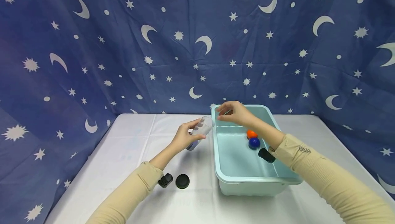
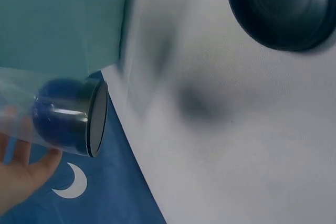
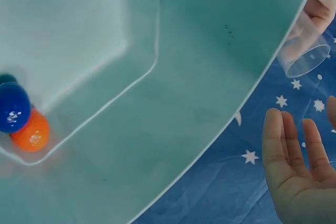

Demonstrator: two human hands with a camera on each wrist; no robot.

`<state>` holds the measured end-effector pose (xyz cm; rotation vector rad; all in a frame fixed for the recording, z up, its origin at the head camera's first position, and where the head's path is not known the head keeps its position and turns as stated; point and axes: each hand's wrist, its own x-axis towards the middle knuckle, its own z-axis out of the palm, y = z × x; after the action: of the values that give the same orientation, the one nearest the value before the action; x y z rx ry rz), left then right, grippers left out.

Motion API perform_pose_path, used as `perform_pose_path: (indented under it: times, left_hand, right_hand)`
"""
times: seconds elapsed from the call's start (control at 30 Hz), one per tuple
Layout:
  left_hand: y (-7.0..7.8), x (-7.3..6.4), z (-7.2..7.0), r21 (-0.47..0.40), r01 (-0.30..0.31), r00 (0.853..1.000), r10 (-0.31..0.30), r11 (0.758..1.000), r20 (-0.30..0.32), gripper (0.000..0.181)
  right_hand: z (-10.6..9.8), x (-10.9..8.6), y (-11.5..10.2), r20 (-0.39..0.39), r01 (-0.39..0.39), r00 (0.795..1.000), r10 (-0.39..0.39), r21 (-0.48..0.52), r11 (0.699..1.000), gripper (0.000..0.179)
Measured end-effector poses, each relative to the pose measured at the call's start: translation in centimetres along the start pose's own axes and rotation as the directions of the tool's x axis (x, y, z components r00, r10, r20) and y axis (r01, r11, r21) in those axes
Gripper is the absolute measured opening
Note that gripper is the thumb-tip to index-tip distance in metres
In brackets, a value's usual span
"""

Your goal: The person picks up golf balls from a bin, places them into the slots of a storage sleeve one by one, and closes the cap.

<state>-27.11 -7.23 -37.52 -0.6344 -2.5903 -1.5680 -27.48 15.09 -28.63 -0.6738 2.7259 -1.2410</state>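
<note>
My left hand (image 1: 186,135) grips a clear plastic cylinder (image 1: 203,126), its open mouth tilted up toward the bin. In the left wrist view a dark blue ball (image 2: 58,113) lies inside the cylinder's dark-based bottom end. My right hand (image 1: 236,113) hovers above the far left rim of the pale teal bin (image 1: 247,188), close to the cylinder's mouth. Its fingers are loosely bent and hold nothing; the right wrist view shows its palm (image 3: 299,182) bare. Inside the bin lie an orange ball (image 1: 251,134), a blue ball (image 1: 254,143) and a black cylindrical object (image 1: 266,155).
On the white tabletop (image 1: 129,141), near my left forearm, are a round black lid (image 1: 182,181) and a small black object (image 1: 165,180). A blue curtain (image 1: 172,59) with moons and stars hangs behind the table.
</note>
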Motion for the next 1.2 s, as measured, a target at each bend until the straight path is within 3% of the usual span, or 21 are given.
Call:
perform_pose_path:
  times: [0.27, 0.53, 0.6, 0.77, 0.83, 1.2]
  left_hand:
    - [-0.5, 0.0, -0.5, 0.000, -0.022, 1.000, 0.022, 1.000, -0.018, 0.060]
    - [-0.8, -0.4, -1.1, -0.034, -0.005, 1.000, 0.004, 0.999, -0.031, 0.062]
    - [0.1, -0.9, -1.5, -0.055, 0.001, 0.999, -0.003, 0.998, -0.032, 0.061]
    - [0.2, -1.2, -2.0, -0.082, 0.002, 0.999, -0.005, 0.997, -0.033, 0.061]
    - [-0.9, -0.9, -1.9, -0.074, -0.009, 0.999, 0.006, 0.997, -0.039, 0.061]
    - [-1.2, -1.2, -2.0, -0.066, 0.026, 0.999, -0.029, 0.997, -0.041, 0.061]
  right_hand:
    - [-0.3, -0.1, 0.7, 0.002, -0.027, 1.000, 0.027, -0.014, 1.000, 0.026]
    - [-0.1, 0.0, 2.0, 0.047, -0.010, 0.999, 0.013, -0.055, 0.998, 0.025]
    - [-0.1, 0.0, 2.4, 0.066, -0.017, 0.998, 0.022, -0.065, 0.998, 0.026]
    - [0.1, -0.1, 3.2, 0.088, -0.035, 0.995, 0.045, -0.102, 0.994, 0.028]
    - [0.1, -0.1, 3.5, 0.087, -0.041, 0.995, 0.051, -0.115, 0.993, 0.027]
    - [0.6, -0.2, 5.5, 0.064, -0.068, 0.994, 0.085, -0.238, 0.969, 0.023]
